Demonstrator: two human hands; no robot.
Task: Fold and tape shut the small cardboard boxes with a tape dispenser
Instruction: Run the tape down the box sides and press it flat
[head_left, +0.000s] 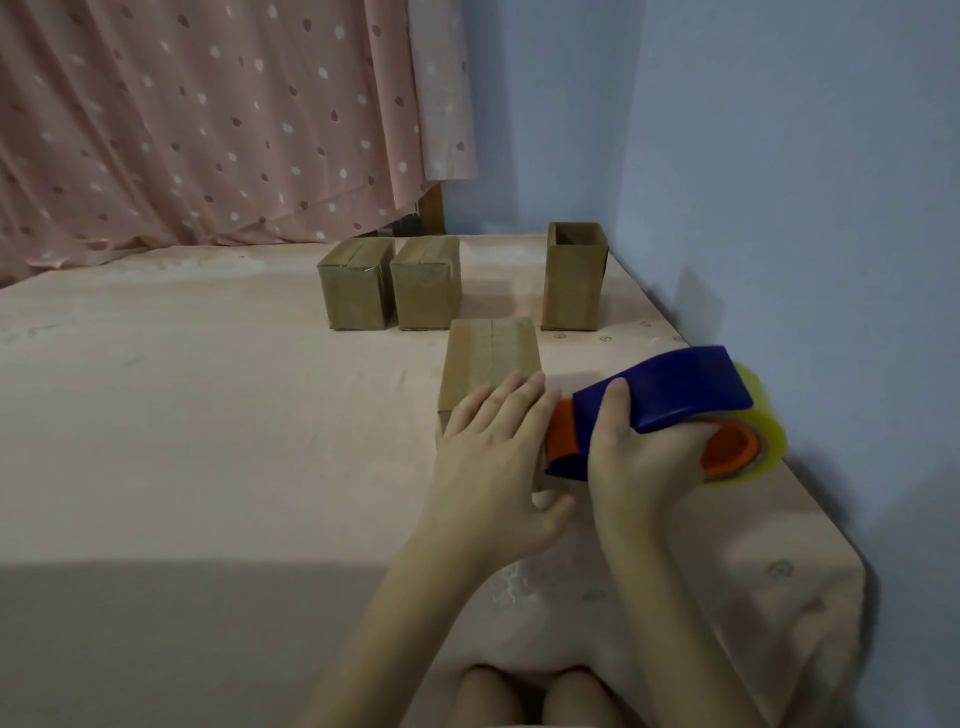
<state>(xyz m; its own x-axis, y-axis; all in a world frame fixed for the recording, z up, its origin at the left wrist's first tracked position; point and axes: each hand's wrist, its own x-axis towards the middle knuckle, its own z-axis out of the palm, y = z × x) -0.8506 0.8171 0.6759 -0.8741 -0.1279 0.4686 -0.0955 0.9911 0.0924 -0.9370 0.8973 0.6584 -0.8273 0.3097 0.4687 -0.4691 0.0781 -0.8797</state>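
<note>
On the bed (208, 415), two boxes (356, 283) taped, another box (574, 275) open, nearest box (491, 358) under flat left hand (493, 447), right hand (641, 457) gripping tape dispenser (670, 395).

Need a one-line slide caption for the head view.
Left hand steadies a brown cardboard box on the pink bedsheet while the right hand holds a blue-and-orange tape dispenser.
</note>
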